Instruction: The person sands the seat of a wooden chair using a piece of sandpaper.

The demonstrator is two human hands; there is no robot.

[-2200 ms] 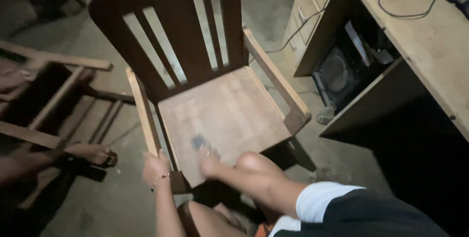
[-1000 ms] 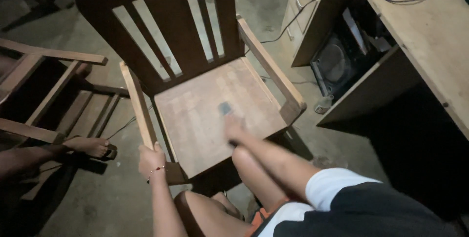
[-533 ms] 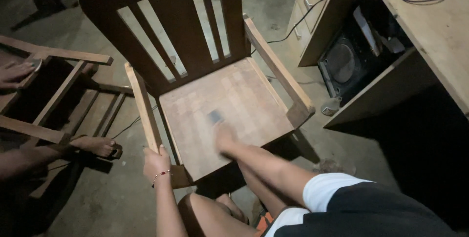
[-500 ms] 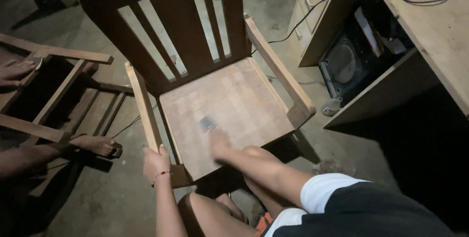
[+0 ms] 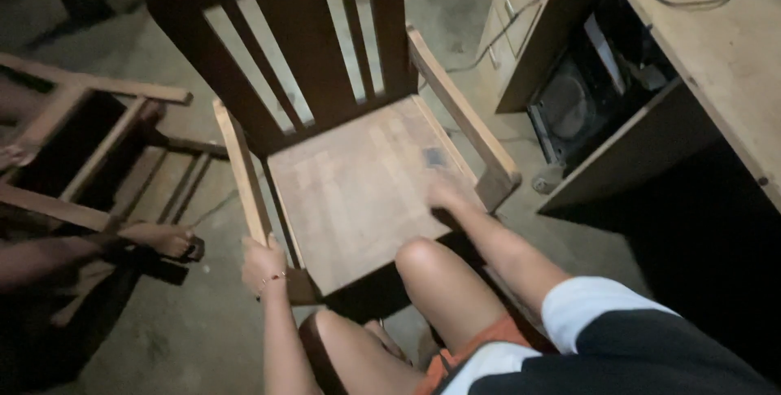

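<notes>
Right hand (image 5: 446, 193) presses sanding pad (image 5: 434, 157) on chair seat (image 5: 358, 192).

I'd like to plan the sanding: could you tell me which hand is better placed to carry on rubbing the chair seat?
The right hand: it presses a small grey pad on the chair seat, while the left hand grips the front of the armrest.
</notes>
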